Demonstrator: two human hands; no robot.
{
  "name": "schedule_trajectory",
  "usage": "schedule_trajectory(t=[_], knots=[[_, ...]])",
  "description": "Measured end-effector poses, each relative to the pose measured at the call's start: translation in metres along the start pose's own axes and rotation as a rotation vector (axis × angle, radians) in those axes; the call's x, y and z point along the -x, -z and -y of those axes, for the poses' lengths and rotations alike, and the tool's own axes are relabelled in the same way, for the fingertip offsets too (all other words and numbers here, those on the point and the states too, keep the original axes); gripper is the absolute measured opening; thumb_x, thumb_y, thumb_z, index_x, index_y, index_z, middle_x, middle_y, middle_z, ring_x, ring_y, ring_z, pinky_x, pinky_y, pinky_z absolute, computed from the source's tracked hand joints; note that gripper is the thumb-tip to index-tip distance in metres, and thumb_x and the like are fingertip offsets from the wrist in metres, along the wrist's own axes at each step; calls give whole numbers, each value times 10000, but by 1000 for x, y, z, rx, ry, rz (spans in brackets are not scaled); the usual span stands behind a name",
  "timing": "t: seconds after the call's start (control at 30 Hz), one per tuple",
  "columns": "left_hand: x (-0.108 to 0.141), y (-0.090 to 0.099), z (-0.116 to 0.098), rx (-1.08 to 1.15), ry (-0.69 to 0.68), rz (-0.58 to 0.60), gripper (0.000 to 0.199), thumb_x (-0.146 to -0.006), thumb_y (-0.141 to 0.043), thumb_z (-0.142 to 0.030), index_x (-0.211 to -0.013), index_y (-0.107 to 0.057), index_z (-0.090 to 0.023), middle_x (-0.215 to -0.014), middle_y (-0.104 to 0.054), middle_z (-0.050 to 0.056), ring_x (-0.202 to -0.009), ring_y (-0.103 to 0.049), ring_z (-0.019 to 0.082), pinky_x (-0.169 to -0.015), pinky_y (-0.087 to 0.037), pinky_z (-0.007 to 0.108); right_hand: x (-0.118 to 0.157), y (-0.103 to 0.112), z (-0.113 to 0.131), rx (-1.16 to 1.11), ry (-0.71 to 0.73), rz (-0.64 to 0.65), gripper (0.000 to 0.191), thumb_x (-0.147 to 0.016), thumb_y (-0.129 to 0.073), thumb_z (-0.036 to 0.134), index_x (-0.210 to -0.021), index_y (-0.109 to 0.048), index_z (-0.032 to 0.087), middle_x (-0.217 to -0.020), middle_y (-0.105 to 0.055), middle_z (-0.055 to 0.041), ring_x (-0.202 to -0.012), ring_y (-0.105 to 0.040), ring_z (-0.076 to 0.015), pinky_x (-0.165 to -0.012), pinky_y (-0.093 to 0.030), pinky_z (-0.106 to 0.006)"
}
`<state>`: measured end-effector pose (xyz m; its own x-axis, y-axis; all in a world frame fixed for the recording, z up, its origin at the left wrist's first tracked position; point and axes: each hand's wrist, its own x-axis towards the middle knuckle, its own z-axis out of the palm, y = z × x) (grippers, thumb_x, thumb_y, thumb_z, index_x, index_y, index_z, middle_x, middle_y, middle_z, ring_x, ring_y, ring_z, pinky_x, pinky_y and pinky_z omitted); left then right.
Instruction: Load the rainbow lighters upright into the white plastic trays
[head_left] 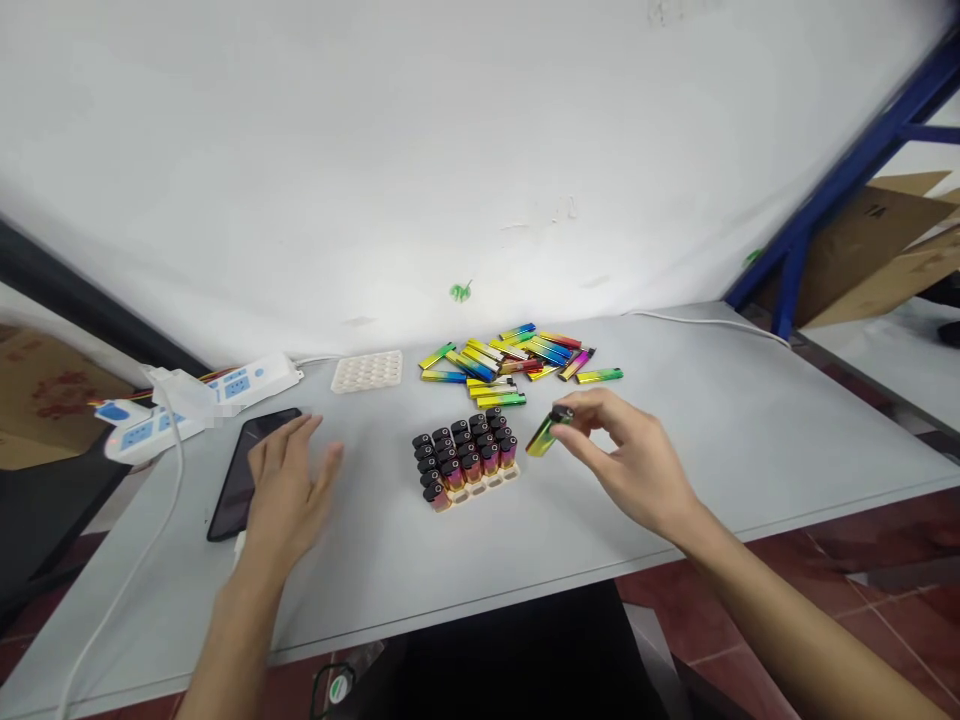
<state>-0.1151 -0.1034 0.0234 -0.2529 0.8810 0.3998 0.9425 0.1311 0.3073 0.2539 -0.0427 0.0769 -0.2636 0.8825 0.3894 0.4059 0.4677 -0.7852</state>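
Shiny yellow-green plastic shows on the slim black-topped lighter (546,440) in the head view, pinched near its dark end between the closed fingers of the right hand (643,465). It tilts above the grey desk (375,590), just right of the pale perforated tray (487,486), where black-capped pink-and-orange lighters (471,465) stand upright and open holes line the near edge. Handling it well calls for a light, firm pinch and a wrist kept clear of those close-packed caps, since a brush could tip one. The left hand (289,490), fingers open and spread, is nearest the black flat-screened tablet (238,480); whether they touch, I cannot tell.
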Motion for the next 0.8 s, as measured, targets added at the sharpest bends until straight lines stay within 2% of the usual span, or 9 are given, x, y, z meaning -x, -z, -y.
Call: schedule_trajectory(t=[0.07,0.13,0.17,0.23,0.3,0.43,0.57,0.67,0.8], knots=[[15,2,-18,117,-48,-11,473,-930,-408,-327,-1360,-481,-144,-1389,-519,167,-1353,-424,340,-1165,-290,567,6,-1,12,5,53,90,225,-880,-668,401,-1087,-627,322,-905,-696,-31,-713,-638,-198,-582,-506,-328],[33,2,-36,269,20,97,547,-875,-446,-234,-1419,-400,-198,-1438,-479,139,-1343,-467,315,-1133,-366,548,10,-8,20,0,84,191,217,-891,-659,393,-1095,-613,334,-930,-719,-20,-723,-666,-196,-579,-521,-325],[42,1,-45,333,44,198,604,-862,-463,-211,-1454,-343,-233,-1485,-442,121,-1357,-465,304,-1132,-375,543,12,-14,22,4,100,232,204,-902,-647,389,-1094,-609,334,-956,-729,-17,-739,-679,-195,-585,-527,-324],[56,-2,-59,433,15,350,736,-866,-509,-226,-1523,-179,-276,-1566,-346,109,-1430,-383,297,-1162,-335,547,13,-27,23,44,145,277,178,-924,-618,382,-1092,-607,324,-1000,-741,-18,-787,-699,-197,-617,-536,-326],[64,-8,-71,492,6,402,850,-886,-566,-322,-1548,-34,-283,-1604,-276,123,-1463,-329,298,-1170,-326,542,13,-41,23,124,200,290,157,-944,-588,376,-1081,-610,303,-1003,-749,-30,-802,-706,-203,-639,-532,-332],[63,-23,-84,485,69,414,992,-820,-682,-477,-1550,-41,-274,-1592,-274,151,-1464,-322,323,-1157,-349,537,16,-62,20,315,307,279,125,-960,-566,354,-1028,-619,263,-914,-756,-37,-717,-689,-192,-595,-472,-307],[60,-35,-92,503,110,347,984,-797,-704,-471,-1542,-108,-233,-1520,-387,169,-1420,-390,351,-1119,-390,550,18,-73,16,397,379,253,87,-970,-563,296,-1018,-608,239,-848,-737,7,-691,-668,-150,-581,-411,-269],[61,-39,-97,452,143,314,954,-809,-679,-479,-1539,-128,-208,-1508,-408,186,-1391,-427,374,-1087,-416,568,19,-79,15,447,429,268,108,-990,-530,299,-1005,-614,233,-844,-723,17,-692,-652,-128,-577,-381,-261],[63,-40,-100,419,155,312,900,-847,-630,-489,-1537,-134,-193,-1511,-417,192,-1369,-461,365,-1060,-449,553,22,-83,19,537,481,244,174,-1007,-492,315,-986,-649,243,-763,-697,31,-582,-596,-111,-542,-335,-274]])
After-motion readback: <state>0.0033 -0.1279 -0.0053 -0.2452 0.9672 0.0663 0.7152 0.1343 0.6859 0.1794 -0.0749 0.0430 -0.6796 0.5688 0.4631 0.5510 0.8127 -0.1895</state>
